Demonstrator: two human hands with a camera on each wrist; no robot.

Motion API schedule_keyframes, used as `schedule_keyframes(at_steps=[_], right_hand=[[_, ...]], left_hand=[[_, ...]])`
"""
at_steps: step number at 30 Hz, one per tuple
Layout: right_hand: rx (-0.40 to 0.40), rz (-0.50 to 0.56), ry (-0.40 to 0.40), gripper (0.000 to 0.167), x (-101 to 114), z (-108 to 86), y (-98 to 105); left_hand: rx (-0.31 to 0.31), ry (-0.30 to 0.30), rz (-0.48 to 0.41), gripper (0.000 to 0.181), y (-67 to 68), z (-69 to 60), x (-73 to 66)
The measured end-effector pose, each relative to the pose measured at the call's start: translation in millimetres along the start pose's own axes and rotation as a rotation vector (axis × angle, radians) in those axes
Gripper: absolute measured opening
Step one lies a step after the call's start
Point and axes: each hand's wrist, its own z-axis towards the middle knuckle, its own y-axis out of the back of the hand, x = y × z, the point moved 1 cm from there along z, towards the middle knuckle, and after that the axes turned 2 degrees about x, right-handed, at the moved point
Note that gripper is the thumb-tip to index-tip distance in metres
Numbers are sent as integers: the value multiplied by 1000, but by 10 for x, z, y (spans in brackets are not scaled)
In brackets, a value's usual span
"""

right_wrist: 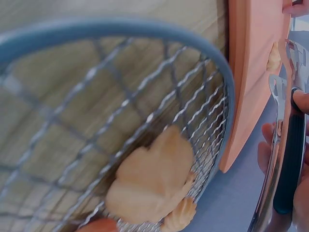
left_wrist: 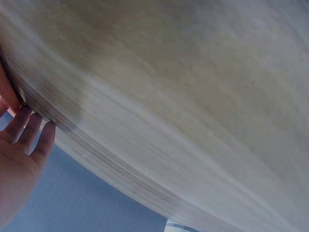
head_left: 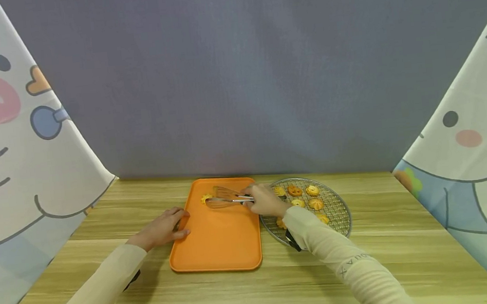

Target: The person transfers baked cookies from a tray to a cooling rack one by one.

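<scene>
An orange tray (head_left: 217, 245) lies on the table. At its left edge my left hand (head_left: 163, 229) rests with loosely bent fingers; in the left wrist view the fingertips (left_wrist: 36, 117) meet the table beside the tray's rim. My right hand (head_left: 265, 200) grips metal tongs (head_left: 230, 199) with dark handles, held over the tray's upper part. The tongs' two slotted ends stand apart. Close to those ends, one piped yellow cookie (head_left: 206, 198) lies on the tray; the right wrist view shows this cookie (right_wrist: 273, 58) beside the tongs (right_wrist: 285, 130).
Right of the tray, a round wire rack (head_left: 339, 211) bears several cookies (head_left: 312, 190), some yellow and some browner. My right forearm passes over its near left part and hides some of it. A grey cloth wall (head_left: 236, 74) stands behind the wooden table (head_left: 388, 236).
</scene>
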Motion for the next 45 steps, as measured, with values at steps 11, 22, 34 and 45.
schedule_keyframes(at_steps=[11, 22, 34, 45], right_hand=[[8, -34, -22, 33, 82, 140, -75], [32, -36, -49, 34, 115, 204, -119], [49, -63, -79, 34, 182, 278, -120], [33, -74, -79, 32, 205, 280, -120]], left_hand=[[-13, -13, -5, 46, 4, 1, -7], [3, 0, -3, 48, -10, 26, 2], [-25, -50, -11, 50, 5, -11, 9], [-4, 4, 4, 46, -4, 14, 1]])
